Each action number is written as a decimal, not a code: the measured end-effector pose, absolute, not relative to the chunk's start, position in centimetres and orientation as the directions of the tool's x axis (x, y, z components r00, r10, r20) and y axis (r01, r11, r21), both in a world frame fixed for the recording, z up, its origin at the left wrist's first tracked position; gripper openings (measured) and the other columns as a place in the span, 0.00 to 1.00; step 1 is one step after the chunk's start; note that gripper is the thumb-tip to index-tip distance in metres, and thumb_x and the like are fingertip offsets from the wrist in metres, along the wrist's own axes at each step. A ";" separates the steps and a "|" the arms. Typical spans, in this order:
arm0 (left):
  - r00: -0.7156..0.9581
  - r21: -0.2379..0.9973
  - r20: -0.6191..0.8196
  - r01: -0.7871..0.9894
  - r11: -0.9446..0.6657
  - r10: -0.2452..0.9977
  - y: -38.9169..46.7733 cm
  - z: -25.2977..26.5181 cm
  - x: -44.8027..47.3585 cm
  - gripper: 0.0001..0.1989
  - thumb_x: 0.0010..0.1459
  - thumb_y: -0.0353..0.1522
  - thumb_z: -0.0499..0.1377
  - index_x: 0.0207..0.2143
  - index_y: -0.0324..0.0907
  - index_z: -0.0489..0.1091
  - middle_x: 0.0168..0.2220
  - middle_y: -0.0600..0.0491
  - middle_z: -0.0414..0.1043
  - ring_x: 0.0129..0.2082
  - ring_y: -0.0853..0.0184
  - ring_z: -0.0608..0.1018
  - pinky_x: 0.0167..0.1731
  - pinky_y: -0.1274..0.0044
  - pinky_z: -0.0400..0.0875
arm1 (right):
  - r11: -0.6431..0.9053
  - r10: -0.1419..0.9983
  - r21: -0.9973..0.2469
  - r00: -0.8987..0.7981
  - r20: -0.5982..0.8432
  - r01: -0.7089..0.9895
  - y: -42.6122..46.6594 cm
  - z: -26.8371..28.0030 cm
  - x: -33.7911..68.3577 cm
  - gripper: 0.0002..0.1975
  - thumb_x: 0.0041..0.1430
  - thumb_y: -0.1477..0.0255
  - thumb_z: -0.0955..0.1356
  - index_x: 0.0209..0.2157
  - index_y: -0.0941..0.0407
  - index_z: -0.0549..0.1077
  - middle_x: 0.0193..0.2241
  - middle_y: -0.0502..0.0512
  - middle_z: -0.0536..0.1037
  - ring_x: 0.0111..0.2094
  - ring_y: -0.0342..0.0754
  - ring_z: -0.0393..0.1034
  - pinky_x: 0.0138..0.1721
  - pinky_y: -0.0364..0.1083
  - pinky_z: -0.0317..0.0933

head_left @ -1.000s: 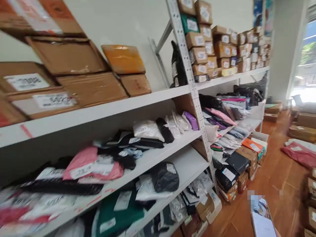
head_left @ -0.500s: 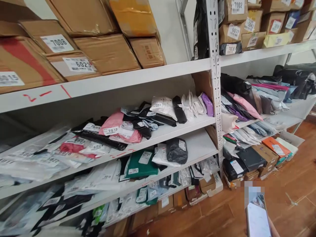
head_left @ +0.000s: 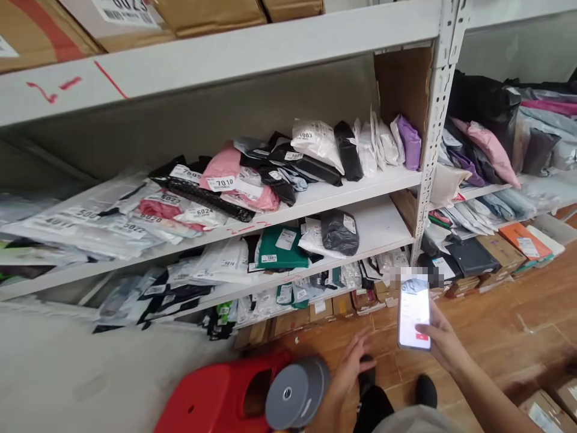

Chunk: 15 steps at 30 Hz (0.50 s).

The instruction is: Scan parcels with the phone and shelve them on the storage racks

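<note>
My right hand grips a smartphone upright, its screen lit and facing me, the thumb lying over the lower part of the screen. Part of the phone's top edge is blurred out. To the left, my left hand hangs over the floor with its fingers apart and nothing in it. Beyond both hands, labelled parcel bags fill the shelves. Among them are a pink bag marked 7010, a white bag marked 1003, a green bag and a dark grey bag.
A white shelf upright divides two bays. Cardboard boxes sit on the upper shelf. An orange box lies low at right. At lower left stand a red plastic item and round grey discs. Boxes lie at lower right.
The view has tilted down and drawn closer to the shelves. The phone has come up and left within view. My left hand, my feet and the red item have come into sight.
</note>
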<state>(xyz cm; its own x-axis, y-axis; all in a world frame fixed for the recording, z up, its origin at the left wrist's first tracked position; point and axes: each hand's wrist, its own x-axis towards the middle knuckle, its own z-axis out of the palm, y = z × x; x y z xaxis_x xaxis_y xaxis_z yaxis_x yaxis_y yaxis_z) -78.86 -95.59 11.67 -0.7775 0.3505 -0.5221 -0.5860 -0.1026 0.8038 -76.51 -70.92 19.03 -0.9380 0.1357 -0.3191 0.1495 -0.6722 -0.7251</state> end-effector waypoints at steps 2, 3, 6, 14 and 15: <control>-0.758 0.783 -0.416 -0.580 -0.225 0.503 -93.7 14.3 -81.2 0.39 0.50 0.60 0.64 0.59 0.52 0.69 0.64 0.45 0.65 0.62 0.46 0.68 0.49 0.59 0.73 | -0.660 0.158 -0.743 -0.945 -0.287 0.115 -73.5 19.1 -78.2 0.28 0.41 0.74 0.78 0.47 0.49 0.74 0.37 0.51 0.84 0.36 0.54 0.77 0.37 0.50 0.68; -0.747 0.770 -0.374 -0.581 -0.266 0.549 -93.0 15.5 -82.1 0.40 0.50 0.60 0.64 0.60 0.52 0.69 0.64 0.46 0.65 0.62 0.47 0.68 0.52 0.58 0.72 | -0.658 0.173 -0.746 -0.945 -0.277 0.098 -74.8 19.0 -78.9 0.27 0.41 0.73 0.78 0.46 0.49 0.74 0.36 0.51 0.84 0.35 0.54 0.76 0.36 0.50 0.68; -0.721 0.734 -0.322 -0.599 -0.318 0.614 -92.7 18.4 -84.0 0.40 0.49 0.60 0.65 0.60 0.50 0.70 0.62 0.48 0.69 0.64 0.48 0.67 0.60 0.59 0.65 | -0.654 0.211 -0.754 -0.943 -0.257 0.059 -78.1 19.3 -80.3 0.25 0.44 0.71 0.78 0.46 0.49 0.73 0.37 0.51 0.84 0.34 0.53 0.76 0.36 0.49 0.68; -0.723 0.870 -0.239 -0.456 -0.188 0.648 -95.6 20.6 -90.0 0.39 0.51 0.61 0.62 0.55 0.44 0.74 0.57 0.46 0.74 0.59 0.50 0.73 0.57 0.65 0.67 | -0.589 0.340 -0.806 -0.922 -0.188 -0.053 -83.3 20.7 -81.1 0.34 0.38 0.70 0.81 0.49 0.49 0.71 0.41 0.53 0.83 0.39 0.55 0.76 0.41 0.52 0.68; -0.725 0.901 -0.236 -0.413 -0.134 0.647 -95.4 20.8 -91.0 0.37 0.52 0.61 0.61 0.52 0.42 0.75 0.54 0.45 0.76 0.55 0.51 0.75 0.54 0.66 0.69 | -0.573 0.372 -0.817 -0.910 -0.185 -0.068 -83.8 20.7 -80.9 0.35 0.37 0.70 0.82 0.49 0.49 0.71 0.41 0.53 0.83 0.40 0.55 0.75 0.42 0.51 0.68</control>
